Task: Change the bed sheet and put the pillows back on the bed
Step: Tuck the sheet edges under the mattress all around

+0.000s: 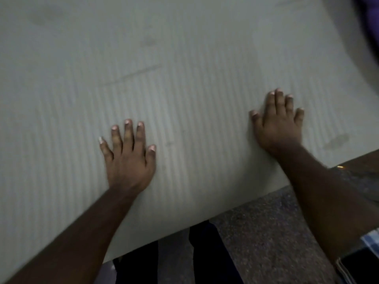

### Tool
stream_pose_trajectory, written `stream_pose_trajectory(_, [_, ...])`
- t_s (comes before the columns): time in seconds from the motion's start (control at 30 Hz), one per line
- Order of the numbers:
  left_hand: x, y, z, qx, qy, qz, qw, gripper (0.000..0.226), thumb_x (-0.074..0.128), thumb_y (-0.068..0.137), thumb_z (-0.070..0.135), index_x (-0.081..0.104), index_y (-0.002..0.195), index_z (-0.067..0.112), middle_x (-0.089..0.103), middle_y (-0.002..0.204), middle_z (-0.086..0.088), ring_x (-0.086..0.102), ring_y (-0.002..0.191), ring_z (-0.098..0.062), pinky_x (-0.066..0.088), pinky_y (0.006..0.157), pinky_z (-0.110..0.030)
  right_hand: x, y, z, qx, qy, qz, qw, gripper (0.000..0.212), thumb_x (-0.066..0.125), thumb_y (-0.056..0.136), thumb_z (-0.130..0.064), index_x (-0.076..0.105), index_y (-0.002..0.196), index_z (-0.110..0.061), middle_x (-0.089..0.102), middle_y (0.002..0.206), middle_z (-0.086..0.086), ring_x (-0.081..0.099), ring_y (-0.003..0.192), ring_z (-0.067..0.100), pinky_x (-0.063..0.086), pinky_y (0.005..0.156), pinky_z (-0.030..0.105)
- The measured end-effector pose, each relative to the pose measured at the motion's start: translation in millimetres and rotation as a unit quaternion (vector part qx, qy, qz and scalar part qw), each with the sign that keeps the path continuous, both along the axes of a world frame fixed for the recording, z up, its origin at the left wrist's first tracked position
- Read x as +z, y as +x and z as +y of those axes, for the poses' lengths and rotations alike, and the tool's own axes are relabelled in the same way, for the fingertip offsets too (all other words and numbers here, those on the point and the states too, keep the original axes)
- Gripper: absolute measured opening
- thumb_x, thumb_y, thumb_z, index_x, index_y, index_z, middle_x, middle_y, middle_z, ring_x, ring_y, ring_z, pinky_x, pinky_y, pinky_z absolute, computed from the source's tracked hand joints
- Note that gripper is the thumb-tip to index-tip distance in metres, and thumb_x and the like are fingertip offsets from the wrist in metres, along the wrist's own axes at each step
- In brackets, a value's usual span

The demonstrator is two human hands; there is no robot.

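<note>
From the head view, 2 hands lie flat on a pale striped bed sheet (184, 78) that covers the whole bed, its near edge running diagonally from lower left up to the right. The left hand (129, 158) presses palm-down with fingers spread and straight, gripping nothing. The right hand (279, 128) does the same further right and further onto the bed, also holding nothing. The stripes run away from the person, roughly along the fingers. Both palms sit just inside the near edge, so any smoothing stroke likely goes outward across the sheet. No pillows are visible. Speckled floor (266, 232) shows below the edge.
</note>
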State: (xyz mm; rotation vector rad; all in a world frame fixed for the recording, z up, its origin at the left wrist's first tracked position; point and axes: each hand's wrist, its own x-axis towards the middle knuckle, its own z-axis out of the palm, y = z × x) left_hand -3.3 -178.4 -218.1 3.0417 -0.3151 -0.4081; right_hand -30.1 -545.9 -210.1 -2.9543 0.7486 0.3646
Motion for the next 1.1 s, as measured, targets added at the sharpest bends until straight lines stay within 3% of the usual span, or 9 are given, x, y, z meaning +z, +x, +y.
stream_pose_trajectory(0.1, [11, -36, -48, -0.051, -0.018, 0.015, 0.998, 0.071, 0.032, 0.099, 0.053, 0.023, 0.159, 0.017, 0.018, 0.166, -0.010, 0.013, 0.153, -0.037, 0.008, 0.118, -0.067, 6, -14, 56, 0.087, 0.023, -0.036, 0.995, 0.072, 0.025, 0.100, -0.048, 0.026, 0.155, -0.002, 0.025, 0.161, 0.021, 0.024, 0.148, 0.041, 0.021, 0.116, 0.064])
stream_pose_trajectory(0.23, [11, -85, -84, -0.124, -0.007, 0.026, 0.992, 0.070, 0.036, 0.098, 0.053, 0.029, 0.158, 0.018, 0.022, 0.166, -0.007, 0.015, 0.153, -0.035, 0.011, 0.116, -0.068, 7, -77, 107, 0.297, 0.079, -0.035, 0.951, 0.056, 0.040, 0.101, -0.042, 0.043, 0.150, -0.016, 0.036, 0.159, 0.007, 0.031, 0.148, 0.028, 0.023, 0.117, 0.057])
stream_pose_trajectory(0.37, [3, -50, -85, -0.102, 0.029, 0.021, 0.994, 0.072, 0.031, 0.096, 0.059, 0.025, 0.159, 0.026, 0.021, 0.166, -0.004, 0.015, 0.154, -0.031, 0.009, 0.118, -0.065, 2, -65, 3, 0.235, 0.024, -0.006, 0.972, 0.061, 0.030, 0.101, -0.053, 0.037, 0.154, -0.022, 0.032, 0.161, 0.002, 0.028, 0.150, 0.024, 0.019, 0.120, 0.053])
stream_pose_trajectory(0.5, [5, -27, -91, -0.045, 0.018, 0.028, 0.998, 0.070, 0.028, 0.098, 0.056, 0.019, 0.160, 0.026, 0.015, 0.168, -0.006, 0.007, 0.154, -0.032, 0.006, 0.119, -0.065, 12, -57, -102, 0.060, -0.004, 0.032, 0.998, 0.069, 0.019, 0.101, -0.057, 0.018, 0.159, -0.019, 0.017, 0.166, 0.005, 0.013, 0.153, 0.028, 0.011, 0.121, 0.058])
stream_pose_trajectory(0.57, [10, -43, -110, -0.066, 0.010, 0.025, 0.997, 0.071, 0.031, 0.097, 0.055, 0.023, 0.159, 0.021, 0.017, 0.167, -0.008, 0.010, 0.154, -0.035, 0.009, 0.118, -0.066, 16, -52, -98, -0.017, -0.017, 0.023, 0.999, 0.072, 0.019, 0.101, -0.056, 0.016, 0.158, -0.012, 0.014, 0.166, 0.013, 0.012, 0.153, 0.035, 0.013, 0.118, 0.063])
stream_pose_trajectory(0.77, [2, -30, -170, -0.172, -0.015, 0.006, 0.985, 0.072, 0.032, 0.096, 0.062, 0.027, 0.158, 0.025, 0.022, 0.166, -0.004, 0.017, 0.153, -0.032, 0.010, 0.118, -0.066, 5, -51, 10, 0.280, 0.062, -0.019, 0.958, 0.061, 0.040, 0.099, -0.052, 0.041, 0.152, -0.022, 0.031, 0.162, 0.004, 0.027, 0.150, 0.026, 0.019, 0.117, 0.059])
stream_pose_trajectory(0.9, [-9, 58, -162, -0.213, 0.003, -0.007, 0.977, 0.069, 0.030, 0.096, 0.062, 0.023, 0.159, 0.033, 0.021, 0.166, -0.003, 0.018, 0.153, -0.029, 0.008, 0.121, -0.061, -11, 7, -82, 0.192, 0.018, 0.012, 0.981, 0.070, 0.023, 0.098, -0.061, 0.022, 0.158, -0.025, 0.019, 0.166, 0.001, 0.018, 0.153, 0.026, 0.014, 0.121, 0.055])
stream_pose_trajectory(1.03, [-10, 139, -162, -0.104, -0.001, -0.045, 0.994, 0.069, 0.030, 0.096, 0.057, 0.024, 0.159, 0.027, 0.021, 0.166, -0.007, 0.016, 0.153, -0.031, 0.005, 0.122, -0.059, -1, 67, -141, -0.025, 0.013, -0.001, 1.000, 0.073, 0.021, 0.101, -0.057, 0.013, 0.159, -0.013, 0.010, 0.167, 0.010, 0.009, 0.154, 0.031, 0.012, 0.120, 0.060])
stream_pose_trajectory(1.1, [-8, 151, -171, -0.123, 0.005, -0.047, 0.991, 0.070, 0.030, 0.097, 0.055, 0.023, 0.159, 0.023, 0.021, 0.166, -0.008, 0.015, 0.153, -0.035, 0.004, 0.121, -0.061, -1, 90, -104, 0.033, 0.006, -0.055, 0.998, 0.072, 0.027, 0.101, -0.051, 0.024, 0.155, -0.003, 0.024, 0.161, 0.022, 0.023, 0.149, 0.041, 0.022, 0.115, 0.065])
